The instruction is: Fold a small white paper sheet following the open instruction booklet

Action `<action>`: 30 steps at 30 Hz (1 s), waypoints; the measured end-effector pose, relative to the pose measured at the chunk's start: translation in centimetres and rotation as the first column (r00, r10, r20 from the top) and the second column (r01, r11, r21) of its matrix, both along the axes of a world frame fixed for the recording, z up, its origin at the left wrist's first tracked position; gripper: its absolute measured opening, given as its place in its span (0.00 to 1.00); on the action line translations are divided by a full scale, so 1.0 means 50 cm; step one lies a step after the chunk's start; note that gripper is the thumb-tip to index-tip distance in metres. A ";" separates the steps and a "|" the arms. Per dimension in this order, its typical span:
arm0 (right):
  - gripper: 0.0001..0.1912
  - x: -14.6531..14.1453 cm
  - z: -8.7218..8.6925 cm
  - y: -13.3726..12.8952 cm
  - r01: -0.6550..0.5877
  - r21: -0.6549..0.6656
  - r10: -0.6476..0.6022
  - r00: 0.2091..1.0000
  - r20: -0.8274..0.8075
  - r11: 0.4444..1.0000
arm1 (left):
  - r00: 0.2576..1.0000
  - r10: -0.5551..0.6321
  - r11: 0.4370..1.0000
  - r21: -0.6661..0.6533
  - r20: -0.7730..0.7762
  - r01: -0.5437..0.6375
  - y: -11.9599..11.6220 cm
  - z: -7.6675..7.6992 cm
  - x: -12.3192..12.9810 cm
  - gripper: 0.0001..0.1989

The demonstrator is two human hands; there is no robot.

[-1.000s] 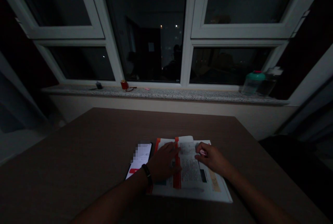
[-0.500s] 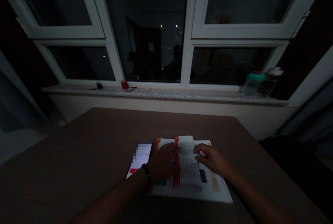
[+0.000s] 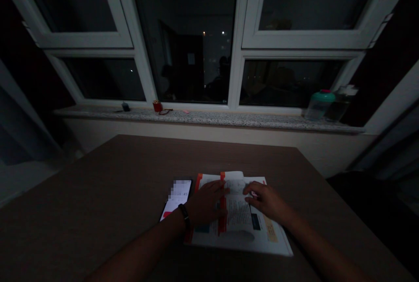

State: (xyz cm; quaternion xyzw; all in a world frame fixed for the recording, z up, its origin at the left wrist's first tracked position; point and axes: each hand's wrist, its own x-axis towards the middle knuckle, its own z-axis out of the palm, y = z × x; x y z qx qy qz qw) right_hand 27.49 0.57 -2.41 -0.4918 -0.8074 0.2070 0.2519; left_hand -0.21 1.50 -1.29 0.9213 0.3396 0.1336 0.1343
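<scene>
An open book (image 3: 240, 245) with white pages and orange edges lies on the table, a narrower page or sheet (image 3: 238, 216) of dense text across its middle. My left hand (image 3: 207, 203), a dark band on its wrist, rests flat over the left side of the book, fingers spread. At the right side of the text, my right hand (image 3: 266, 201) is curled with its fingers bent round a small pinkish thing, mostly hidden and too dim to name. Left of the book, next to my left wrist, lies a phone (image 3: 176, 199) with a lit screen.
The brown table (image 3: 137, 164) runs up to a wall below a granite windowsill (image 3: 212, 118). On the sill stand a teal-topped clear jug (image 3: 320, 105), another clear container (image 3: 340, 104), a small red jar (image 3: 157, 106) and a small dark bottle (image 3: 125, 106). The room is dim.
My right hand's fingers have shifted very slightly over the page. My left hand stays on the book, and the book and phone lie as before.
</scene>
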 end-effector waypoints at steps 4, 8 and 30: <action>0.07 -0.001 0.003 -0.001 0.009 -0.014 -0.008 0.999 0.042 1.000 | 1.000 -0.008 0.999 -0.043 0.014 0.009 0.004 0.001 -0.004 0.35; 0.07 -0.002 0.008 -0.003 0.010 -0.024 -0.008 0.997 0.079 1.000 | 1.000 0.010 0.997 -0.079 0.018 -0.008 0.006 0.010 -0.004 0.39; 0.07 -0.001 0.012 -0.007 -0.005 -0.042 0.008 0.997 0.073 0.999 | 0.999 0.037 0.986 -0.162 0.017 -0.033 0.010 0.013 -0.006 0.46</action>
